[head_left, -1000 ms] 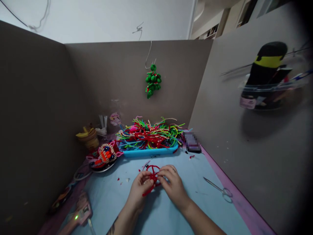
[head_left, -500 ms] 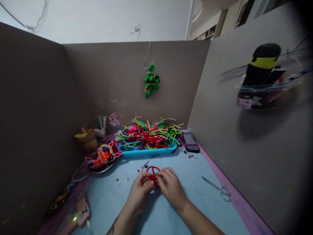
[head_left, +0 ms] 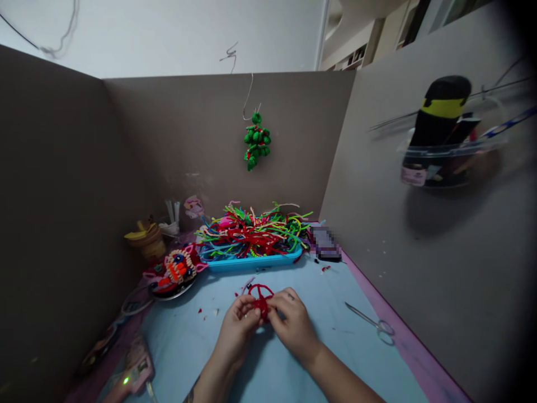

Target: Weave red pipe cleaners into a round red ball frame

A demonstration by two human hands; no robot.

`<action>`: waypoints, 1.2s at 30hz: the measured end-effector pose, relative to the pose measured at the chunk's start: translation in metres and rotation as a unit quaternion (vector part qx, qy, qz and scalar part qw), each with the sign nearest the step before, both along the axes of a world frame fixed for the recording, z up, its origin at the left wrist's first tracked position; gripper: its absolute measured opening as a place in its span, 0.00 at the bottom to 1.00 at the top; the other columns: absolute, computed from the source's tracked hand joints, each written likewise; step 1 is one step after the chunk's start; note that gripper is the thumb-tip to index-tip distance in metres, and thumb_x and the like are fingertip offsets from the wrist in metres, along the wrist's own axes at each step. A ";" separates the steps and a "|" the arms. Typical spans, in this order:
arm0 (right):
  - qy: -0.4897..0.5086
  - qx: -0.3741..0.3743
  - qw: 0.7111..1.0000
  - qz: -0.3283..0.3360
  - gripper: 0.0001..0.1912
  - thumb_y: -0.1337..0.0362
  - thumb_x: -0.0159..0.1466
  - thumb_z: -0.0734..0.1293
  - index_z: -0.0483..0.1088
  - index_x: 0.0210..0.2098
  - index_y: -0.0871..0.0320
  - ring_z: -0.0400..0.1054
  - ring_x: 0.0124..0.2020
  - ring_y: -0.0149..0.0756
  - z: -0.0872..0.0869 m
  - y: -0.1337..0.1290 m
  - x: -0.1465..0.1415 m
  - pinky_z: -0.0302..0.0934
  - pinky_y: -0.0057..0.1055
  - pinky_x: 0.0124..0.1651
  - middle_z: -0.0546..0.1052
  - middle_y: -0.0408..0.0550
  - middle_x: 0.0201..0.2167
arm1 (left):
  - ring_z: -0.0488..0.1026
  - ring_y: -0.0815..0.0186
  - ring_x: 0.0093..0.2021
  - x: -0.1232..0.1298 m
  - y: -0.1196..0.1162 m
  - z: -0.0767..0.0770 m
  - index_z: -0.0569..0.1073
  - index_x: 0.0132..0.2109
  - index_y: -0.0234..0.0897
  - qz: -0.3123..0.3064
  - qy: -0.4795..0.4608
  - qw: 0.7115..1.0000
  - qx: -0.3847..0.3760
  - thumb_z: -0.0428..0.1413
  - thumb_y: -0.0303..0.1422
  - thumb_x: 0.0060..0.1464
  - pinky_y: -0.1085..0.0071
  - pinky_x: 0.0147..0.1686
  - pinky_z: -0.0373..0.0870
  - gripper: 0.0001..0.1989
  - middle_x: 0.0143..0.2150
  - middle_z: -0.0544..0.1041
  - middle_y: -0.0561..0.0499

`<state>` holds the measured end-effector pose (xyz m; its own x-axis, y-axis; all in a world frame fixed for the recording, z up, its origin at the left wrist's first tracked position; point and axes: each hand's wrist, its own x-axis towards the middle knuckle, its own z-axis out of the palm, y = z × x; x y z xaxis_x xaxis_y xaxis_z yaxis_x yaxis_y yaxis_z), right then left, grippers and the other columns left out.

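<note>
Between my two hands is a small red pipe-cleaner piece (head_left: 260, 305), with a loop and spokes of red stem at its far side. My left hand (head_left: 241, 322) pinches its left edge between thumb and fingers. On the right edge, my right hand (head_left: 291, 316) grips it with bent fingers. Part of the piece is covered by the fingertips. Just beyond it lie a small dark bead (head_left: 249, 286) and a short pale purple stem (head_left: 246, 283).
A blue tray (head_left: 255, 261) heaped with coloured pipe cleaners stands at the back. Scissors (head_left: 371, 322) lie at right, a phone (head_left: 326, 243) behind them. At left are a colourful animal-like figure (head_left: 178, 268) on a plate and a pink glue gun (head_left: 136, 366) with a lit green light.
The camera view has shifted slightly. My right fingers have moved a little outward on the red piece, and more of its middle shows. Both hands keep their grip.
</note>
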<state>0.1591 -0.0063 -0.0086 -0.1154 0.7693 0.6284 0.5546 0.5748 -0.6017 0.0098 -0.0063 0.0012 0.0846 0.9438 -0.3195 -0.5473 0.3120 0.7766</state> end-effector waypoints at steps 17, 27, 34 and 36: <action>0.055 -0.080 0.995 0.020 0.08 0.72 0.60 0.65 0.71 0.25 0.56 0.64 0.37 0.38 0.002 0.001 -0.005 0.61 0.33 0.39 0.70 0.46 0.28 | 0.72 0.70 0.25 -0.001 -0.001 -0.001 0.73 0.33 0.35 -0.033 0.004 0.999 0.032 0.73 0.32 0.31 0.74 0.28 0.67 0.21 0.27 0.76 0.53; 0.026 -0.035 0.996 0.074 0.16 0.50 0.62 0.66 0.71 0.41 0.56 0.65 0.34 0.39 0.001 -0.003 -0.001 0.61 0.34 0.37 0.73 0.46 0.31 | 0.75 0.67 0.29 -0.003 0.004 0.004 0.75 0.34 0.34 0.066 0.013 0.997 0.029 0.73 0.34 0.27 0.71 0.33 0.71 0.24 0.28 0.78 0.52; 0.018 -0.067 0.990 0.124 0.09 0.68 0.64 0.63 0.74 0.30 0.54 0.69 0.32 0.35 0.000 -0.006 -0.010 0.62 0.30 0.36 0.76 0.45 0.26 | 0.71 0.71 0.24 -0.007 0.008 -0.005 0.74 0.33 0.35 0.101 0.070 0.991 0.053 0.72 0.35 0.32 0.76 0.27 0.65 0.20 0.24 0.75 0.55; 0.060 -0.072 0.985 0.147 0.08 0.65 0.64 0.65 0.75 0.30 0.55 0.70 0.30 0.35 0.005 -0.006 -0.006 0.62 0.30 0.35 0.77 0.44 0.25 | 0.69 0.72 0.23 -0.008 0.010 -0.008 0.74 0.31 0.35 0.115 0.106 0.985 0.069 0.71 0.34 0.32 0.77 0.26 0.63 0.18 0.23 0.75 0.56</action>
<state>0.1528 -0.0123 -0.0041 -0.2785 0.7958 0.5377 0.2975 0.6038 -0.7396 0.0020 0.0038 -0.0070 -0.1922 0.9659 -0.1736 -0.4114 0.0813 0.9078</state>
